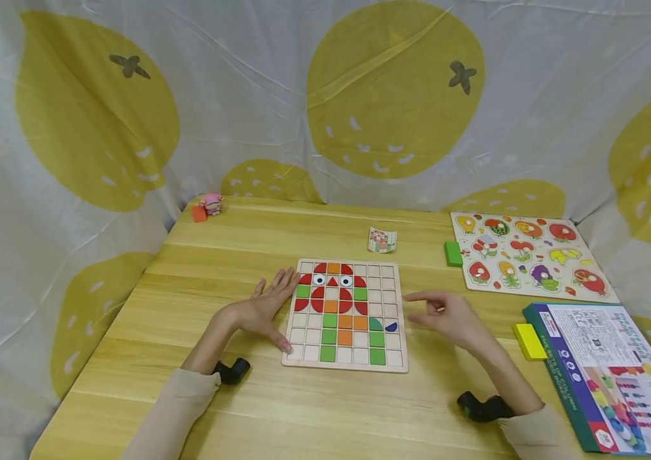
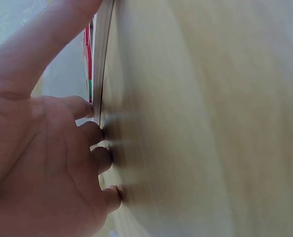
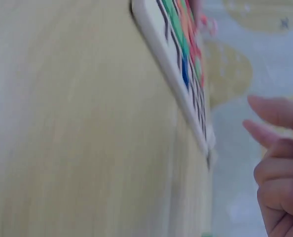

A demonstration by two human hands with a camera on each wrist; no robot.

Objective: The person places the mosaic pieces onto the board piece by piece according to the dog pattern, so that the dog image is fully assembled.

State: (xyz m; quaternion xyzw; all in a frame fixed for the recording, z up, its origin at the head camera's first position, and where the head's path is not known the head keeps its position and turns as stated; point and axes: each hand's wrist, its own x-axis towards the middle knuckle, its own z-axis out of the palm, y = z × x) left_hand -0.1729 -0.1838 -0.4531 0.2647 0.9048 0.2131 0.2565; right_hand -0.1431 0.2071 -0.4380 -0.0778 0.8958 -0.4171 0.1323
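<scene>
A square wooden grid board lies on the table, with red, green and orange pieces and two eye pieces set in its cells. My left hand is spread along the board's left side, its thumb resting at the near left corner. In the left wrist view the fingertips touch down beside the board's edge. Just off the right side hovers my right hand, holding nothing; thumb and index finger are apart, the others curled. Nearest to it are a tilted blue piece and a dark green rounded piece.
Behind the board lies a small pattern card. A fruit puzzle board, a green block, a yellow block and a printed box occupy the right side. At the far left stand a pink figurine and an orange block.
</scene>
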